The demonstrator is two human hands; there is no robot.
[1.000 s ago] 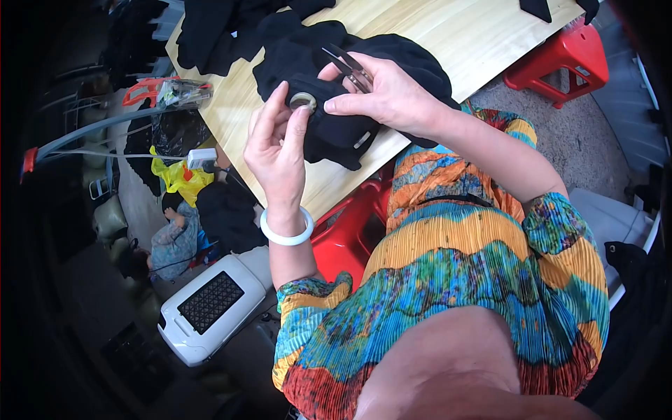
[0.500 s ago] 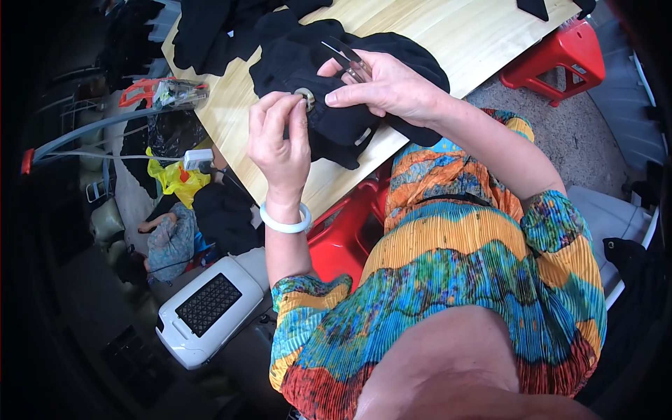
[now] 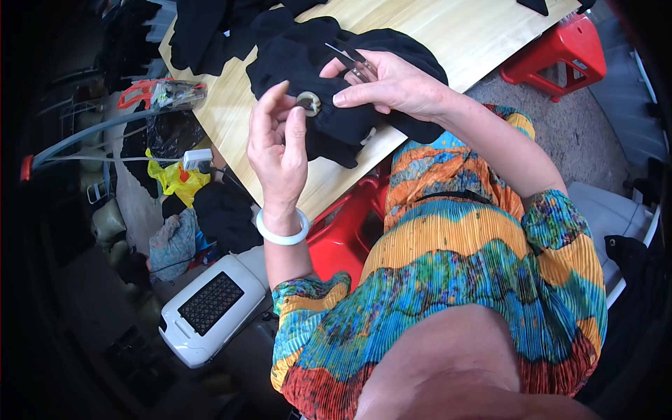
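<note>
A black garment [image 3: 413, 66] lies bunched on the light wooden table [image 3: 245, 157]. On its near left part is a round brownish button [image 3: 309, 103] with a pale centre. My left hand [image 3: 278, 143] is just left of the button, thumb and fingers spread apart, with nothing between them. In my right hand [image 3: 392, 87] are thread snips [image 3: 355, 64], tucked in the fingers with the blades pointing up and left. The right thumb presses on the black cloth to the right of the button. A small pale patch [image 3: 368, 135] shows on the garment's near edge.
More black cloth [image 3: 203, 38] covers the table's far left. Red plastic stools stand under the near edge [image 3: 343, 238] and at the right [image 3: 560, 59]. Left of the table are a yellow plastic bag [image 3: 178, 178], a white charger-like block [image 3: 197, 159] and a white-grey plastic case [image 3: 210, 308].
My left thumb and fingers have opened off the button, which now shows its face. The right hand keeps the snips and has shifted very slightly.
</note>
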